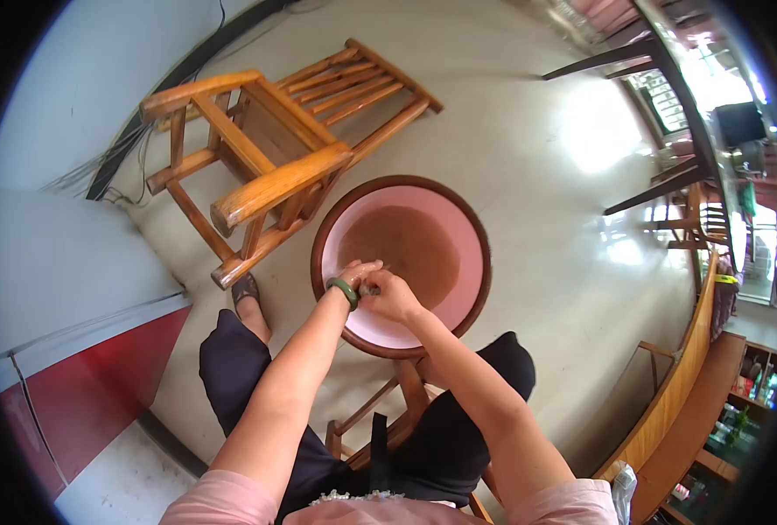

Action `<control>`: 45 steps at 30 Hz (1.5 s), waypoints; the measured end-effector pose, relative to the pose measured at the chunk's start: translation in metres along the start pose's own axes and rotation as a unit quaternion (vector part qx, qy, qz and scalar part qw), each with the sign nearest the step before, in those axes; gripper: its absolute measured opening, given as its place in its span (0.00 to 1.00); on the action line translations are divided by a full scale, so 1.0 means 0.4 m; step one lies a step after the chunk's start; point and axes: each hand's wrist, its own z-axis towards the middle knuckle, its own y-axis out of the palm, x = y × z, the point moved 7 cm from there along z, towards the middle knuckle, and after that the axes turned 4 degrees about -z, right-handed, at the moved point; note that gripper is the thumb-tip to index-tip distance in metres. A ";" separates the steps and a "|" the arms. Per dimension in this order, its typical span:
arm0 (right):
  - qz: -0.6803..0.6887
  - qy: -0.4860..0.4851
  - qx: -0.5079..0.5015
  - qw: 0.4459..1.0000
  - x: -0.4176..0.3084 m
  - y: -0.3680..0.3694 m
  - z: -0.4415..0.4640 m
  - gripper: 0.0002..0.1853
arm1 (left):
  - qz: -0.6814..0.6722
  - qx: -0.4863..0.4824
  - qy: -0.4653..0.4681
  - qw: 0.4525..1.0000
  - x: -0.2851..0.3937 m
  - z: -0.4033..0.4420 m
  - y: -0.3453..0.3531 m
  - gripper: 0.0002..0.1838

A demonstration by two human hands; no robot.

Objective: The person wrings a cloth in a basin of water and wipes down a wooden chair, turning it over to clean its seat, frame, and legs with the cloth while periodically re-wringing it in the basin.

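A wide pink basin (353,328) with a brown rim stands in front of my knees, holding brownish, murky water (402,249). My left hand (361,270) is over the near part of the basin, its fingers stretched out to the right. Around that wrist sits a green bangle (343,293). Close against the left hand, my right hand (390,297) is closed, fingers curled. A small greyish thing shows at its fingertips, too little of it visible to name.
A wooden chair (279,166) lies tipped on the floor beyond the basin to the left. A red and white cabinet (100,385) borders the left side. Dark table legs (660,185) stand at right, near a wooden bench (668,407). Thin cables (130,149) run along the wall.
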 end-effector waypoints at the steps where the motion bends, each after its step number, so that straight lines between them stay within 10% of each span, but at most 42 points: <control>1: -0.001 -0.003 -0.019 1.000 -0.047 -0.032 -0.025 0.15 | 0.005 -0.008 0.010 1.000 0.020 -0.012 0.038 0.09; 3: 0.122 0.014 -0.002 0.992 -0.090 -0.093 -0.059 0.13 | 0.066 -0.120 -0.043 0.990 0.034 -0.044 0.134 0.08; 7: 0.341 0.062 -0.023 0.938 -0.135 -0.177 -0.100 0.06 | 0.312 0.003 0.002 0.950 0.104 -0.121 0.180 0.08; 11: 0.355 0.030 0.182 0.916 -0.044 -0.242 -0.074 0.08 | 0.037 0.046 -0.010 0.998 0.102 -0.135 0.216 0.08; 17: 0.431 0.097 0.167 0.881 -0.014 -0.205 -0.057 0.18 | 0.011 -0.061 0.067 0.996 0.132 -0.211 0.353 0.21; 19: 0.626 0.127 0.071 0.766 -0.012 -0.156 -0.050 0.18 | 0.022 -0.051 0.086 0.995 0.138 -0.182 0.336 0.23; 29: 0.335 0.112 0.209 0.912 -0.003 -0.246 -0.052 0.09 | 0.090 -0.055 -0.038 0.994 0.142 -0.233 0.362 0.30; 37: 0.541 0.010 0.095 0.836 -0.117 -0.267 -0.043 0.15 | 0.075 -0.234 -0.132 0.960 0.106 -0.264 0.387 0.17; 45: 0.527 0.052 0.084 0.844 -0.058 -0.223 -0.038 0.09 | 0.283 -0.148 -0.118 0.940 0.068 -0.219 0.344 0.10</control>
